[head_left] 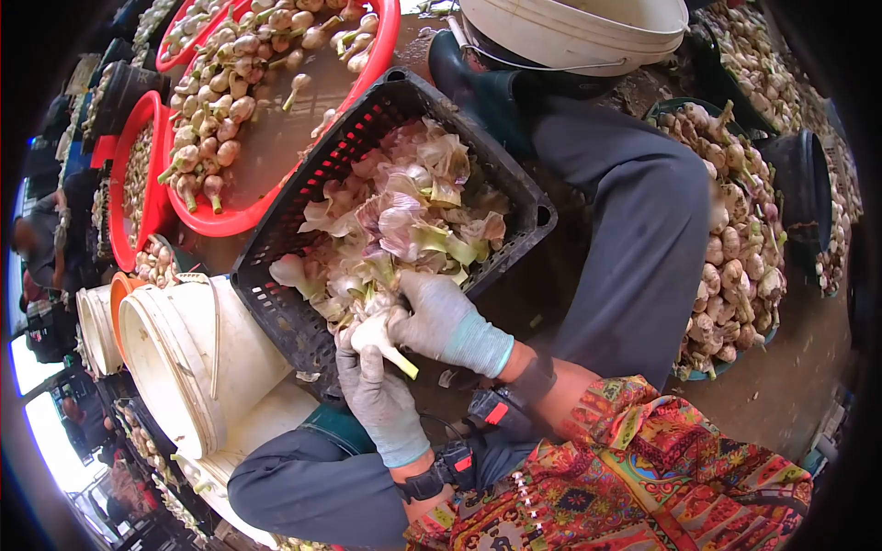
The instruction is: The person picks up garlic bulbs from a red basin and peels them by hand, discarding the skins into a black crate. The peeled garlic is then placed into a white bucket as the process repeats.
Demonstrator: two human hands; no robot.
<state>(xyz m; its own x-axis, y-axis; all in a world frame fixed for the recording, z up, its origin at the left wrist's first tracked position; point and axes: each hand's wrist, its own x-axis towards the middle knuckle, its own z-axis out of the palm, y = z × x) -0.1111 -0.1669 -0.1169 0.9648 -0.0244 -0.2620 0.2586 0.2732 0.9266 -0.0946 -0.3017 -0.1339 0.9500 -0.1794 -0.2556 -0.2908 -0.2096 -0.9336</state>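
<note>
A garlic bulb [371,334], pale and partly stripped, has a short green stem pointing down and right. My left hand [378,397], in a grey glove with a teal cuff, grips the bulb from below. In a matching glove, my right hand [445,320] has its thumb and fingers closed against the bulb's upper side; whether loose skin is pinched there is hidden. Both hands are over the near edge of a black plastic crate [525,241]. Inside the crate lies a heap of papery garlic skins [404,220] with bits of green stalk.
Red basins [390,37] with garlic stand at the upper left. White buckets [175,367] lean at the left, and another white bucket [588,37] is at the top. A heaped container of garlic bulbs [730,257] sits right of my knee. Other people are blurred at far left.
</note>
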